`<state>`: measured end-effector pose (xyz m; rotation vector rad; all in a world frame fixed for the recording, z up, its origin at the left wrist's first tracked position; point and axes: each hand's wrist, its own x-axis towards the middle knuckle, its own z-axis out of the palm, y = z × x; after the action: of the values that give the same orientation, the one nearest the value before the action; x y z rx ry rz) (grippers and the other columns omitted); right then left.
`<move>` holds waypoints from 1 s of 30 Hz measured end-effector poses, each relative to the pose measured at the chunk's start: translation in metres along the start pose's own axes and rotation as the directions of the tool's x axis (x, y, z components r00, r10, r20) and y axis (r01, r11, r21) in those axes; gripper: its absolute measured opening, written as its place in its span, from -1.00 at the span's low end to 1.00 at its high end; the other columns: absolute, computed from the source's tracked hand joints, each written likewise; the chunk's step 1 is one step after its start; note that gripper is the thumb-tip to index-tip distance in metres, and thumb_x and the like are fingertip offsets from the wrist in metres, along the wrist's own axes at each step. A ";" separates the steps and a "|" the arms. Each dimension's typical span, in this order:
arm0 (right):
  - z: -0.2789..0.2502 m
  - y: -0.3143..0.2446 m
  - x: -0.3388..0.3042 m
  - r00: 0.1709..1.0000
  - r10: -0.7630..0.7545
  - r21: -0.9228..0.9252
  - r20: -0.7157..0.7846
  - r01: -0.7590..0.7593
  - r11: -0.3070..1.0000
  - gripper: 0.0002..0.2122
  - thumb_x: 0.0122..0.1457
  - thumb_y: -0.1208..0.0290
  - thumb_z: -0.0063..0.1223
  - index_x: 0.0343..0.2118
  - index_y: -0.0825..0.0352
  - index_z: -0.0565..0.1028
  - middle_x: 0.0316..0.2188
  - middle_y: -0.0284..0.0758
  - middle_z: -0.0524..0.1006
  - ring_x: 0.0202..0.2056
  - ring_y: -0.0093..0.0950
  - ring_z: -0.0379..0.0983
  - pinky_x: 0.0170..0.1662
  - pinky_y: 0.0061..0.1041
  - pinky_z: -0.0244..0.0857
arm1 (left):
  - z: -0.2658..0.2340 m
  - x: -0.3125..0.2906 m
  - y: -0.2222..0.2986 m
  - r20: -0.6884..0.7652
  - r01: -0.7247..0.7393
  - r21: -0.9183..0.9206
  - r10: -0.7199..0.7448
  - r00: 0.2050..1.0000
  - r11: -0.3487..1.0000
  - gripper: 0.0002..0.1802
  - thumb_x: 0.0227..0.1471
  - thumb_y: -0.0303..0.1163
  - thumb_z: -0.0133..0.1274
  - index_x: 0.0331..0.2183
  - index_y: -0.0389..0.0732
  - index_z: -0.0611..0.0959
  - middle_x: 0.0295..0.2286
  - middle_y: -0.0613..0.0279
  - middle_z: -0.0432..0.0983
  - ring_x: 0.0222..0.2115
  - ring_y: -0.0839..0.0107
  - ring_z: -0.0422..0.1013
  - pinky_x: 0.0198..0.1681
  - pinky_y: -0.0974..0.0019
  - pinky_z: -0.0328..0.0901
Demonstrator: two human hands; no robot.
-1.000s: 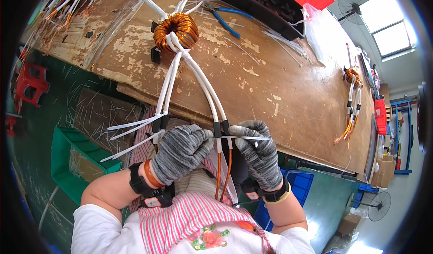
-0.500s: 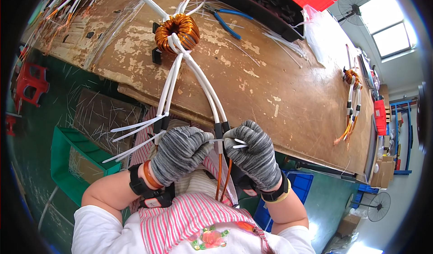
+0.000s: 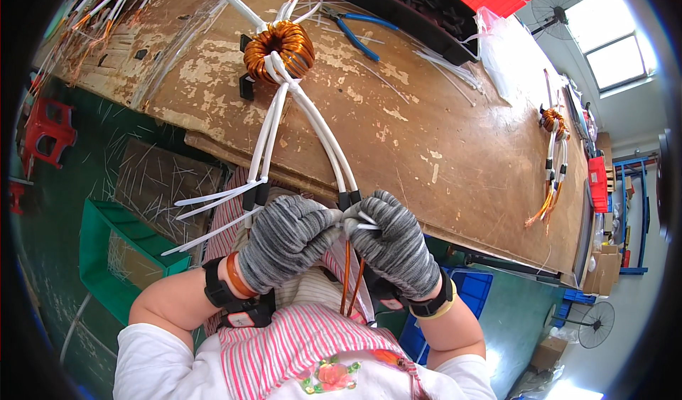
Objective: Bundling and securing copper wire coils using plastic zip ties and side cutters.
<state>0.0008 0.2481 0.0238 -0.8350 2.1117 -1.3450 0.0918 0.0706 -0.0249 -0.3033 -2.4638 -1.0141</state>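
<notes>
A toroidal coil (image 3: 298,52) wound with copper wire sits on the table, its white-sleeved leads (image 3: 320,126) hanging over the near edge. My gloved left hand (image 3: 288,240) is closed in a pinch at the right-hand pair of leads, just below their black sleeves (image 3: 344,200). My gloved right hand (image 3: 394,240) meets it there, closed on a white cable tie (image 3: 366,219) whose ends stick out between the fingers. Bare copper wires (image 3: 347,276) come out beneath the hands. On the left-hand leads, several cable tie tails (image 3: 213,197) point left beside another black sleeve (image 3: 249,198).
Blue-handled pliers (image 3: 359,42) and loose white ties (image 3: 447,66) lie on the worn wooden table (image 3: 426,137). Behind them stands a black bin (image 3: 398,6) of small black parts. A second coil (image 3: 553,121) lies at right. A green crate (image 3: 106,240) stands below left.
My right hand has moved slightly left and my fingertips now meet over the leads. The short stretch of cable tie seen between my hands is now covered.
</notes>
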 end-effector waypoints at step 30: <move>0.006 -0.006 -0.008 0.967 -0.251 -0.328 -0.034 0.226 0.917 -0.62 -0.11 0.39 0.34 -0.18 0.31 0.51 -0.45 -0.27 0.50 -0.42 -0.30 0.49 -0.32 -0.41 0.38 | -0.054 0.012 0.016 0.316 0.282 -0.699 -0.070 0.946 0.658 -0.80 0.08 -0.35 0.07 -0.29 -0.24 0.67 -0.22 0.02 0.53 -0.25 0.22 0.49 -0.15 0.20 0.36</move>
<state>0.0114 0.2481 0.0274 -1.2276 2.3908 -1.1752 0.1045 0.0438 0.0242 -0.4760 -2.1847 -2.1861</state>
